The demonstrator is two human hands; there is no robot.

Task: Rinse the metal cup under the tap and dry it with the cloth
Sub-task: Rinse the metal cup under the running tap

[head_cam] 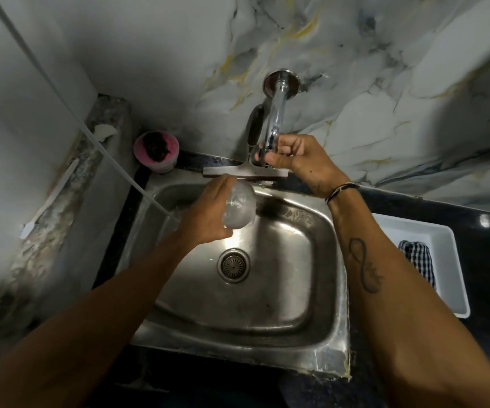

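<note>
Below my right hand (295, 160), which pinches the tap (274, 125), my left hand (211, 213) grips the blurred, shiny metal cup (239, 207).

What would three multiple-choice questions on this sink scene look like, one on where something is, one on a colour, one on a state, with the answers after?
1. Where does the checked cloth lie?
A. In the sink basin
B. In the white tray to the right of the sink
C. Over the tap

2. What colour is the small container at the back left corner of the sink?
A. Pink
B. Green
C. Yellow

3. What is the left hand doing?
A. Resting flat on the counter
B. Holding the metal cup over the basin
C. Gripping the cloth

Answers:
1 B: the cloth sits inside the white tray on the dark counter.
2 A: its rim and wall are pink.
3 B: the fingers wrap the metal cup above the basin, while the right hand is at the tap.
</note>
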